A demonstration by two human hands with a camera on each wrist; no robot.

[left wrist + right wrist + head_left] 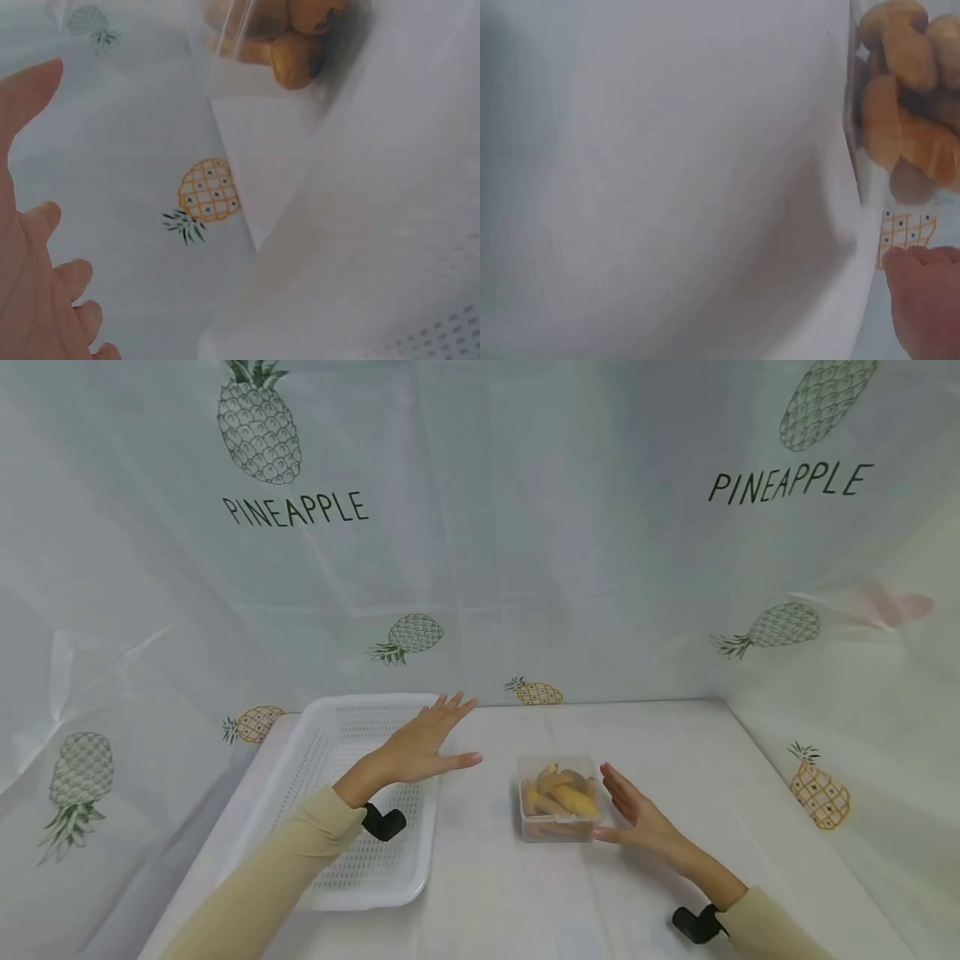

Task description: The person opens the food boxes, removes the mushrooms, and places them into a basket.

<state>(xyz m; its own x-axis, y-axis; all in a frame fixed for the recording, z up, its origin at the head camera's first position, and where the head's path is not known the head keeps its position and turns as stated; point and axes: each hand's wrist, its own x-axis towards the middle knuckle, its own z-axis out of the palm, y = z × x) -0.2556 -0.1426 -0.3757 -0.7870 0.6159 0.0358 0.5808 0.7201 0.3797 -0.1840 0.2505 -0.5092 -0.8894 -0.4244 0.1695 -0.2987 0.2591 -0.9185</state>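
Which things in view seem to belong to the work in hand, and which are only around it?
Likely in the work:
- clear box with mushrooms, beside the right hand
- white basket, near the left hand

Only around it:
- pineapple-print sheet
- black wrist pieces

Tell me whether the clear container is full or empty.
Not empty: mushroom-like pieces lie heaped inside the clear container, visible through its walls. Whether completely full, I cannot tell.
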